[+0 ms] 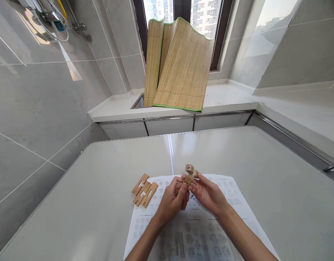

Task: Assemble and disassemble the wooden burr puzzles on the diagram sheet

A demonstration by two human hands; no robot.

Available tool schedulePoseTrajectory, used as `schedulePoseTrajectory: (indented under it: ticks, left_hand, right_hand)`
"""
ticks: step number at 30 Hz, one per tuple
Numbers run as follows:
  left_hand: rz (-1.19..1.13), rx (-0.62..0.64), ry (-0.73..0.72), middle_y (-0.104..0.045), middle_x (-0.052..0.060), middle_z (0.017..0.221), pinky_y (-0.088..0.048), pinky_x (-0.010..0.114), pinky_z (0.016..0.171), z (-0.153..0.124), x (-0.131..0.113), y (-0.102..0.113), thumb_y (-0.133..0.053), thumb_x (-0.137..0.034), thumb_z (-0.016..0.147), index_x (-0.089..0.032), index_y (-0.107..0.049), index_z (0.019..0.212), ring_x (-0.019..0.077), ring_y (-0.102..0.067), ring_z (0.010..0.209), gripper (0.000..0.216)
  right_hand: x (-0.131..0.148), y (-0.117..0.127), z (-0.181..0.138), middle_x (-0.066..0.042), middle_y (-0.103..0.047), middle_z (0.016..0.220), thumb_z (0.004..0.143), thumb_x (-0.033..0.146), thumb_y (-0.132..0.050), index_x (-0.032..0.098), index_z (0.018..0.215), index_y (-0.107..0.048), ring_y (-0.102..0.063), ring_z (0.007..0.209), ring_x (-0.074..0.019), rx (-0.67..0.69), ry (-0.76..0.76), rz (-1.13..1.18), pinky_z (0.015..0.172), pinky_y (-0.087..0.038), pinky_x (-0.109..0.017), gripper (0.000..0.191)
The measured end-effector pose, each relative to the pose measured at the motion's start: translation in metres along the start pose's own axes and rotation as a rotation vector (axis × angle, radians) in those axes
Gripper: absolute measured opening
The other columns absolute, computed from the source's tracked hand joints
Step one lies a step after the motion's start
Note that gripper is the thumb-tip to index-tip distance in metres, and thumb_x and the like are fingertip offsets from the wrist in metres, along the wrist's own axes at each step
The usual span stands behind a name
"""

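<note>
Grey tiled walls [47, 101] close in on both sides of a window [202, 14], and below it runs a white counter [229, 96]. Set into the counter is a sink [137, 103], of which only a corner shows; what it holds cannot be made out, because a folded bamboo mat [183, 72] stands upright in front of or over it.

Nearer, a pale table [101, 188] carries a printed sheet [138, 232]. At the sheet's upper left, partly on it and partly on the table, slotted plates [149, 195] of wood lie slanted against each other; one is marked 2.

Above the sheet, the left hand [171, 198] and right hand [210, 195] come together at a small cluster of wooden blocks [189, 179], the top one lettered G. Left thumb and fingers are closed on the lower block; right fingertips pinch the cluster from the other side. Both forearms rise from the bottom edge.
</note>
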State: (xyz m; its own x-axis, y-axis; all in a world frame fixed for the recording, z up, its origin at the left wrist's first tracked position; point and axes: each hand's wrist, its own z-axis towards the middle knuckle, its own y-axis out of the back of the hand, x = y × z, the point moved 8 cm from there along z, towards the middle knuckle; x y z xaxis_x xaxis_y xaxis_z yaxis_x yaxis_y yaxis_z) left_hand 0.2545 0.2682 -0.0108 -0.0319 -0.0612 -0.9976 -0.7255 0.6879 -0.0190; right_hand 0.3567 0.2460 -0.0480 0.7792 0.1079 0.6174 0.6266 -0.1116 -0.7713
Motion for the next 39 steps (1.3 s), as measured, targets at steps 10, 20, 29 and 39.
schedulePoseTrajectory:
  ticks: [10, 20, 29, 39]
  left_hand:
    - [-0.270, -0.173, 0.058, -0.048, -0.007, 0.045, -0.030, 0.021, 0.039, -0.020, 0.006, 0.048, -0.043, -0.059, 0.099, -0.019, -0.050, 0.084, 0.0087, -0.038, 0.035, 0.043]
    - [-0.238, -0.080, 0.068, -0.044, -0.006, 0.072, -0.035, 0.020, 0.046, -0.035, 0.007, 0.064, -0.053, -0.056, 0.097, -0.018, -0.055, 0.113, 0.0049, -0.038, 0.046, 0.041]
    - [-0.150, 0.030, 0.068, -0.067, 0.001, 0.079, -0.045, 0.022, 0.045, -0.041, 0.012, 0.049, -0.051, -0.050, 0.100, -0.022, -0.014, 0.156, 0.0088, -0.056, 0.041, 0.072]
    - [-0.144, 0.097, 0.017, -0.069, 0.003, 0.081, -0.051, 0.022, 0.046, -0.041, 0.013, 0.040, -0.062, -0.044, 0.096, -0.023, -0.025, 0.149, 0.0124, -0.064, 0.049, 0.068]
  right_hand:
    - [-0.007, 0.012, 0.003, 0.000, -0.060, 0.072, 0.079, 0.044, -0.078, 0.022, 0.078, -0.061, -0.043, 0.050, -0.0104, -0.152, 0.011, -0.004, 0.043, -0.039, -0.023, 0.028]
    - [-0.031, -0.006, -0.005, -0.002, -0.068, 0.081, 0.087, 0.039, -0.074, 0.022, 0.117, -0.066, -0.054, 0.056, -0.0097, -0.010, -0.071, -0.069, 0.049, -0.044, -0.021, 0.035]
    - [-0.033, -0.016, -0.009, -0.002, -0.064, 0.085, 0.091, 0.048, -0.069, 0.024, 0.107, -0.066, -0.053, 0.060, -0.0103, 0.031, -0.062, -0.121, 0.051, -0.043, -0.022, 0.029]
    - [-0.024, -0.025, -0.012, -0.001, -0.067, 0.079, 0.089, 0.046, -0.072, 0.022, 0.110, -0.066, -0.054, 0.058, -0.0116, 0.037, 0.045, -0.550, 0.064, -0.045, -0.030, 0.033]
